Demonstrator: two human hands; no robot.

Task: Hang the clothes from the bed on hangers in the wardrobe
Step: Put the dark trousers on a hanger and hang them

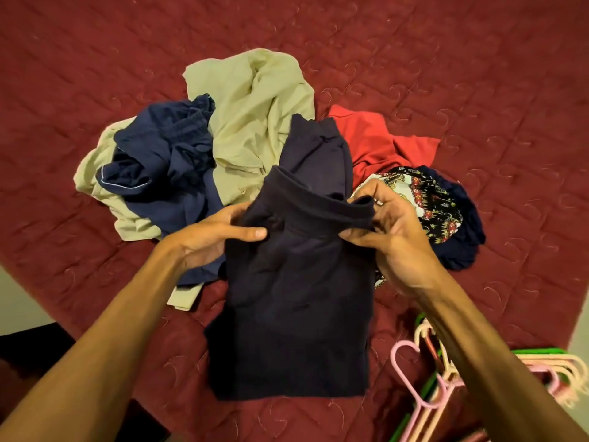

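Note:
I hold a dark navy garment (296, 301) above the bed, its folded band at the top. My left hand (210, 237) grips its left edge and my right hand (389, 231) pinches the band's right end. Behind it on the maroon quilt (95, 74) lies a pile: a beige garment (255, 116), a blue garment with white piping (162, 154), a red garment (376, 138) and a patterned dark one (436, 205). A bunch of pink, cream and green plastic hangers (430, 387) lies at the lower right, partly under my right forearm.
The bed's edge runs diagonally at the lower left, with pale floor (19, 301) beyond it. Another strip of pale floor shows at the far right edge (581, 317). The wardrobe is out of view.

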